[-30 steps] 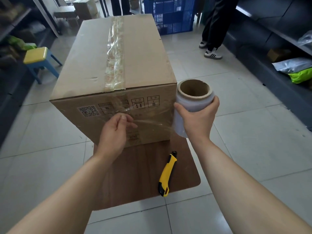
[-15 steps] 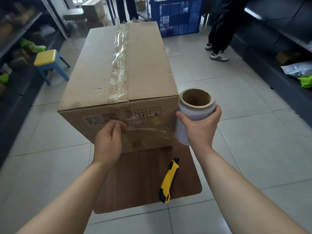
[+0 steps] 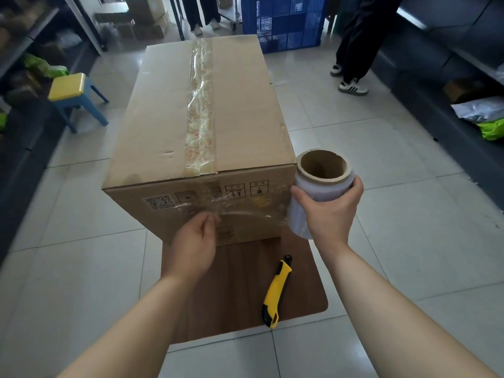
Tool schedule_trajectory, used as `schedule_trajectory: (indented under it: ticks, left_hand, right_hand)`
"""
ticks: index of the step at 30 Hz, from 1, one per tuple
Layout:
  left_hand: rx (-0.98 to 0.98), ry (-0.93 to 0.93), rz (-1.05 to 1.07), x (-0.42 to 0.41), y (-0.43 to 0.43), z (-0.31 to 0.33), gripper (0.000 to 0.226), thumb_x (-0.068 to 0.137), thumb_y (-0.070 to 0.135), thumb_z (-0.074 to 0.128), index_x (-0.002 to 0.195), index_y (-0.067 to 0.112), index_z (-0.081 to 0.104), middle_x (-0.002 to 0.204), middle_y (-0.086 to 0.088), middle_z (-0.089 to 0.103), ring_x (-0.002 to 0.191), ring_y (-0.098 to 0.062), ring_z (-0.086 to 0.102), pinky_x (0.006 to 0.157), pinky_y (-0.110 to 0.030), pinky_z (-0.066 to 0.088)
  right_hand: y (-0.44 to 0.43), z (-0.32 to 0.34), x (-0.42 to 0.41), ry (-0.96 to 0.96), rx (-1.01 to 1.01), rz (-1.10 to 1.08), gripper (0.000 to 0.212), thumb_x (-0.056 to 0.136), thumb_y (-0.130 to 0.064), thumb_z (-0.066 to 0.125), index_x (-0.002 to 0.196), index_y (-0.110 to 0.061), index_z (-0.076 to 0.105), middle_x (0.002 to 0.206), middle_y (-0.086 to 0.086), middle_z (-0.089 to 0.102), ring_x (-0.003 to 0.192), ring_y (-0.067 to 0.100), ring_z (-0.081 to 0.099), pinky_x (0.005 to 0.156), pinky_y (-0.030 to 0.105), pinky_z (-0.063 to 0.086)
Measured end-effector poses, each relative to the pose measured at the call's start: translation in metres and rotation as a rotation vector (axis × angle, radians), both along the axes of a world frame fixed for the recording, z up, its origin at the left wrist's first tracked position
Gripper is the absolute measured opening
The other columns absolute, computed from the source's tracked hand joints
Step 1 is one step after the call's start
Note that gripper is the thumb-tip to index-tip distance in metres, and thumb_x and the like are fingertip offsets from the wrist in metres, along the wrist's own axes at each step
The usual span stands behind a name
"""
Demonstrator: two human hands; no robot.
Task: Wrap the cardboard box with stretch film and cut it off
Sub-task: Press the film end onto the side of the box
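The left hand (image 3: 195, 241) pinches the film end (image 3: 240, 214) at the cardboard box (image 3: 201, 118) front, seemingly as an anchor, while the right hand (image 3: 331, 211) curls its fingers round the upright stretch film roll (image 3: 323, 186).

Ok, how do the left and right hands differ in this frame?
The left hand pinches the loose film end in front of the cardboard box's near face; the right hand grips the upright stretch film roll at the box's right corner. The left hand sits lower than the right. Both hold the same film, and neither touches the box cutter.
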State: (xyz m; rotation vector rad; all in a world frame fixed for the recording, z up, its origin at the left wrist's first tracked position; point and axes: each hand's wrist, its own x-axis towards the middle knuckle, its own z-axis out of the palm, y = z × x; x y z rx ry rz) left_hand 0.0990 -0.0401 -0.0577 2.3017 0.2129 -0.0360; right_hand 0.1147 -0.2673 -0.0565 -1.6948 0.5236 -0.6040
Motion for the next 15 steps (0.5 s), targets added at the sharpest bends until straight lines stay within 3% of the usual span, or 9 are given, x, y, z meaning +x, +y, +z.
schedule_trajectory:
  ticks: [4, 8, 11, 13, 15]
  left_hand:
    - [0.039, 0.017, 0.004, -0.005, -0.013, 0.005, 0.025, 0.094, 0.025, 0.042, 0.083, 0.026, 0.064, 0.086, 0.008, 0.067, 0.086, -0.017, 0.061, 0.071, -0.029, 0.045]
    - [0.039, 0.079, 0.018, -0.004, -0.036, 0.013, 0.026, 0.099, 0.019, 0.040, 0.103, 0.018, 0.066, 0.103, 0.004, 0.067, 0.096, -0.018, 0.060, 0.073, -0.024, 0.037]
    - [0.016, 0.149, 0.127, -0.001, -0.052, 0.017, 0.029, 0.100, 0.023, 0.040, 0.117, 0.018, 0.063, 0.121, -0.001, 0.064, 0.112, -0.023, 0.056, 0.080, -0.024, 0.035]
    - [-0.046, 0.173, 0.183, -0.005, -0.064, 0.020, 0.030, 0.100, 0.021, 0.042, 0.123, 0.016, 0.061, 0.127, -0.001, 0.060, 0.120, -0.022, 0.052, 0.085, -0.021, 0.031]
    - [-0.056, 0.201, 0.234, -0.008, -0.074, 0.026, 0.030, 0.100, 0.019, 0.043, 0.123, 0.015, 0.061, 0.123, 0.003, 0.059, 0.114, -0.023, 0.054, 0.082, -0.021, 0.032]
  right_hand:
    - [-0.003, -0.001, 0.000, -0.002, 0.007, 0.016, 0.107, 0.058, -0.033, 0.092, 0.144, -0.015, 0.031, 0.139, 0.002, 0.044, 0.129, 0.014, 0.045, 0.105, 0.032, 0.047]
    - [-0.006, 0.000, 0.003, 0.000, 0.030, 0.032, 0.106, 0.057, -0.027, 0.093, 0.142, -0.015, 0.032, 0.137, -0.002, 0.042, 0.129, 0.011, 0.042, 0.104, 0.015, 0.039]
    - [-0.013, -0.002, 0.004, 0.026, 0.045, 0.108, 0.111, 0.059, -0.027, 0.092, 0.147, -0.016, 0.026, 0.142, -0.004, 0.036, 0.134, 0.008, 0.034, 0.110, 0.019, 0.034]
    - [-0.019, -0.004, 0.004, 0.044, 0.060, 0.177, 0.111, 0.063, -0.027, 0.090, 0.150, -0.017, 0.021, 0.140, -0.010, 0.029, 0.135, 0.006, 0.029, 0.107, 0.014, 0.031]
    - [-0.024, -0.004, 0.003, 0.043, 0.058, 0.231, 0.107, 0.065, -0.027, 0.089, 0.149, -0.015, 0.023, 0.141, -0.008, 0.029, 0.137, 0.010, 0.029, 0.109, 0.019, 0.034]
